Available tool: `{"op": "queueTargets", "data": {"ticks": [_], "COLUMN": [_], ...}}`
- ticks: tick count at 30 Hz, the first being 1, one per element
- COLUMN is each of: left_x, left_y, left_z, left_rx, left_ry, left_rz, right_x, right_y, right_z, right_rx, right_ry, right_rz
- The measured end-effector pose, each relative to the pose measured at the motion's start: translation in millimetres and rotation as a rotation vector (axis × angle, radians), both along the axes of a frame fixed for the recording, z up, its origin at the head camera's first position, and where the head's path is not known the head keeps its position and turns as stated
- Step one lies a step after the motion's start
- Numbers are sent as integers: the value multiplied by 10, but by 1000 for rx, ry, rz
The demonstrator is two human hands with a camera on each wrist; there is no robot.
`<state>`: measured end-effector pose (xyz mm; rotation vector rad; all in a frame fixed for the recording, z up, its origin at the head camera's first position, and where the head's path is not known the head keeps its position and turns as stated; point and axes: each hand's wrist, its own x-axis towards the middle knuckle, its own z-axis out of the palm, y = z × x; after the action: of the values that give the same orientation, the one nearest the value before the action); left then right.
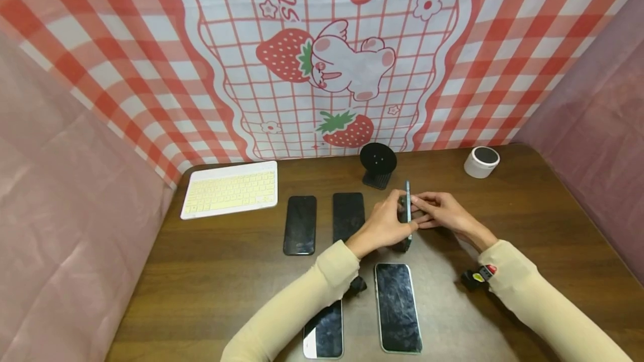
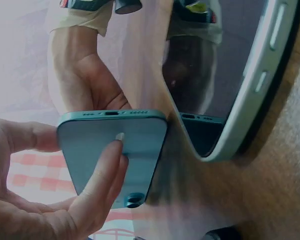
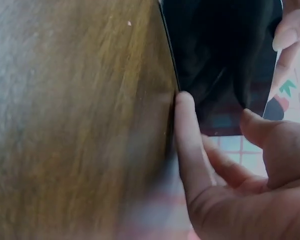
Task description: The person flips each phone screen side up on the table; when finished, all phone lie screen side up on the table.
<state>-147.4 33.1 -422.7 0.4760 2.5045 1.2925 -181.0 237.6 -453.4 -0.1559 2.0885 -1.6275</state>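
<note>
A light blue phone (image 1: 408,205) stands on its long edge, just over or on the wooden table. My left hand (image 1: 384,222) holds it, the thumb at one edge and the fingertips on its back. The phone's back and camera corner show in the left wrist view. From the other side, my right hand (image 1: 445,214) pinches the far end of the phone, its thumb (image 3: 257,125) at the dark screen (image 3: 220,75). Nearest the hands, a dark phone (image 1: 348,214) lies partly behind the left wrist, and a phone with a pale rim (image 1: 398,309) lies in front.
Another dark phone (image 1: 300,225) lies to the left, and one with a white patch (image 1: 324,337) sits partly under the left sleeve. A white keyboard (image 1: 228,190), a black round-topped stand (image 1: 378,160) and a white cylinder (image 1: 481,162) stand along the back by the patterned cloth.
</note>
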Motion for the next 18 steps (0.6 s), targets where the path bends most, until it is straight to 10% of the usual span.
{"op": "queueTargets", "data": {"ticks": [18], "left_x": [-51], "left_y": [-173], "left_z": [-38], "left_rx": [89], "left_ry": [-176], "left_rz": [103], "right_x": [97], "right_y": [-159], "right_z": [125], "right_rx": [265], "right_ry": [43], "right_rz": [-86]}}
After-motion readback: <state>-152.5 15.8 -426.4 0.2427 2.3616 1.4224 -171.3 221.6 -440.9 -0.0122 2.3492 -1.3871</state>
